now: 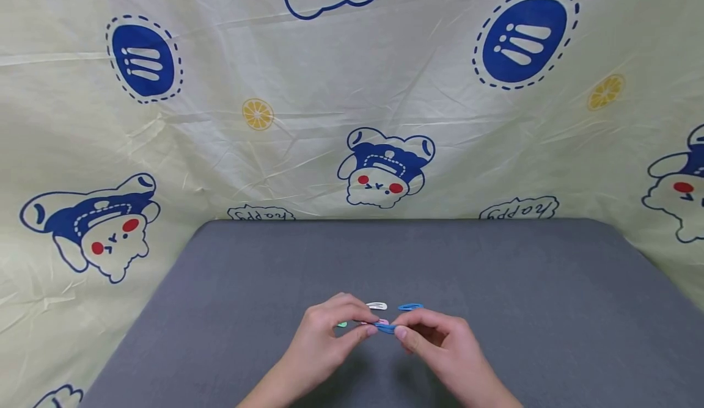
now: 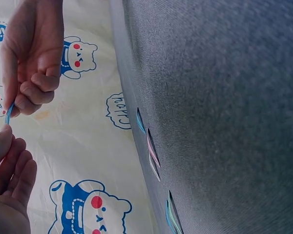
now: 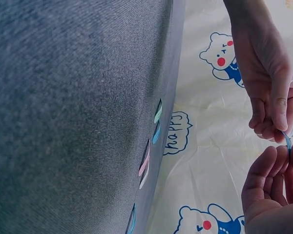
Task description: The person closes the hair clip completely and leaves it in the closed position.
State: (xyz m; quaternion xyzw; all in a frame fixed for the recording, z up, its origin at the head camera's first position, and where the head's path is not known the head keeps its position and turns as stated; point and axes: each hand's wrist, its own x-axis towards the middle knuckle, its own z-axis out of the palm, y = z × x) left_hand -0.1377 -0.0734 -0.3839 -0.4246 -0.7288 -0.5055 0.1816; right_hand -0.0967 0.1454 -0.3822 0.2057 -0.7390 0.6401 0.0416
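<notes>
A blue snap hair clip [image 1: 387,328] is stretched between my two hands above the table. My left hand [image 1: 330,328] pinches one end between thumb and fingertips, and my right hand [image 1: 440,338] pinches the other. In the left wrist view the held clip [image 2: 9,114] looks thin and edge-on; whether it is snapped open or closed I cannot tell. Behind the hands lie a white hair clip [image 1: 377,305] and a second blue hair clip [image 1: 410,306]. A pink hair clip [image 1: 383,321] and a green hair clip [image 1: 342,324] are partly hidden by the fingers.
Grey cloth covers the table [image 1: 275,261]. In the right wrist view another blue clip [image 3: 156,132] lies beside the green clip [image 3: 158,113]. A patterned pale curtain [image 1: 308,170] hangs behind the table's far edge.
</notes>
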